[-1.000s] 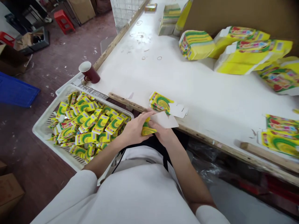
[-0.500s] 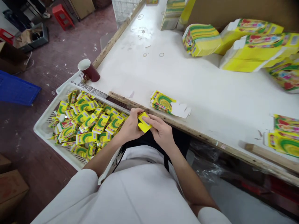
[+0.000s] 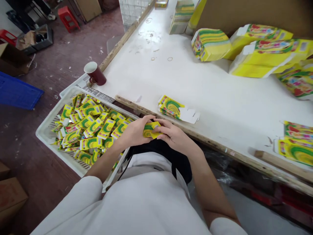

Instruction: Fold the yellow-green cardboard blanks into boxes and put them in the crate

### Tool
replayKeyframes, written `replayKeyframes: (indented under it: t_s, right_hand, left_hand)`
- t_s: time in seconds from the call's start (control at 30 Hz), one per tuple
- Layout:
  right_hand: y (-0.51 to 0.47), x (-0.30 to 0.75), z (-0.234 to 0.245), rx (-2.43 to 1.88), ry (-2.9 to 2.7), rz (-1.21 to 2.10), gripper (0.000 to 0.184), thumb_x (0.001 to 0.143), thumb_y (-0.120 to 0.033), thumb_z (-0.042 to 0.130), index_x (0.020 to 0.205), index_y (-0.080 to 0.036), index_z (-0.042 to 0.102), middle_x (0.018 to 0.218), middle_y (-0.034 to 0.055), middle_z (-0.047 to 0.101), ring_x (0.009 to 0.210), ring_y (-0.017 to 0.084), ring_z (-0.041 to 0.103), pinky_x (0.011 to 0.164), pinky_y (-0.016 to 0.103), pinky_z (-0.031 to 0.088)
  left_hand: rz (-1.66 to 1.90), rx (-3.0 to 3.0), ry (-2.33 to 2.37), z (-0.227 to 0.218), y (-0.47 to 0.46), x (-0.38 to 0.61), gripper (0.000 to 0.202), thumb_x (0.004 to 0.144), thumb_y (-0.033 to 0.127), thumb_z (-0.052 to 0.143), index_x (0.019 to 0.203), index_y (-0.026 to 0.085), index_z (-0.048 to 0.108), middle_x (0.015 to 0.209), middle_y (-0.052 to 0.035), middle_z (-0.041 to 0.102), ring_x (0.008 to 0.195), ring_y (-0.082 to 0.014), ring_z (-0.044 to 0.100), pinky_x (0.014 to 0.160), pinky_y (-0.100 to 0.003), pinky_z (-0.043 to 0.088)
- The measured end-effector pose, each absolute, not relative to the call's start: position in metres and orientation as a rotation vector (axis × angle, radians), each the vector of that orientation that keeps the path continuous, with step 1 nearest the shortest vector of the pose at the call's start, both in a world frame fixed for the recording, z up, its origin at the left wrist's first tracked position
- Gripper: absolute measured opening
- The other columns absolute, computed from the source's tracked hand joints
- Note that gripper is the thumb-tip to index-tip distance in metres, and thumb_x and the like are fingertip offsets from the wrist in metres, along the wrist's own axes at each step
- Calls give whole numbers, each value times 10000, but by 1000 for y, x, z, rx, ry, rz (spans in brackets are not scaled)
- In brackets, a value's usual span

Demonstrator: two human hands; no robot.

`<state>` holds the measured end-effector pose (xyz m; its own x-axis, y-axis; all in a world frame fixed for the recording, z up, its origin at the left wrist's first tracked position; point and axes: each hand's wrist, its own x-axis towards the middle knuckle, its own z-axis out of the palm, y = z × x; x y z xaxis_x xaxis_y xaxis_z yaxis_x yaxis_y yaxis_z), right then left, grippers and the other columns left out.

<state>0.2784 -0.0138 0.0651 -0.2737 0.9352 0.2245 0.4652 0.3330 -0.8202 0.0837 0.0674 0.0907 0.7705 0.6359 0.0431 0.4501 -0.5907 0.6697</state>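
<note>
Between my hands, just in front of the table's edge, is a small yellow and green carton (image 3: 148,130). My left hand (image 3: 137,131) is wrapped round its left side. The fingers of my right hand (image 3: 170,134) are closed on the carton's right end, where a yellow flap shows. Part of the carton is hidden by the fingers. Beyond my hands, a small pile of flat cartons (image 3: 171,107) lies on the table with white flaps pointing right. To my left a white plastic basket (image 3: 45,125) holds many folded yellow cartons (image 3: 90,143).
A maroon mug (image 3: 97,76) stands at the corner of the white table (image 3: 137,71), whose edge carries a wooden strip (image 3: 207,140). Stacks of flat cartons (image 3: 211,44) line the back right. More cartons (image 3: 297,148) lie at the right. A red stool (image 3: 68,19) stands on the floor.
The carton has turned in my hands, so its green printed face now shows. My right hand has shifted right and round the flap end; my left hand has come further over the carton.
</note>
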Motion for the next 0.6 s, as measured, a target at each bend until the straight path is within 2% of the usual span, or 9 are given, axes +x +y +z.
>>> replayKeyframes:
  t_s: [0.17,0.4,0.53,0.6]
  right_hand:
    - [-14,266,58,-1308,-1814,739,282,941,-267,565,1211,-242,643,1522,136,422,1387,302,464,1096,504,465]
    - [-14,277,55,-1214,-1894,874,257,882,-249,661,1134,-233,711,1494,144,469,1394,298,461,1121,502,432]
    - [-10,266,48,-1266,-1665,702,216,861,-230,684,1069,-229,741,1433,135,540,1322,290,541,1087,473,474]
    - [-9,261,47,-1293,-1556,613,226,849,-233,700,1071,-241,740,1402,123,572,1281,286,577,1063,467,494]
  left_hand:
    - [461,2337,777,89,65,88,655,709,185,708,1309,206,447,1255,-99,647,1119,-241,656,949,-348,506]
    - [336,2296,803,85,66,89,756,657,174,737,1341,210,419,1186,-92,682,1094,-266,670,908,-379,533]
    - [504,2331,737,81,67,90,670,708,144,721,1316,228,452,1264,-93,639,1153,-247,633,987,-382,502]
    - [648,2292,809,78,67,86,672,717,188,757,1317,223,457,1329,-111,595,1232,-262,575,1049,-413,460]
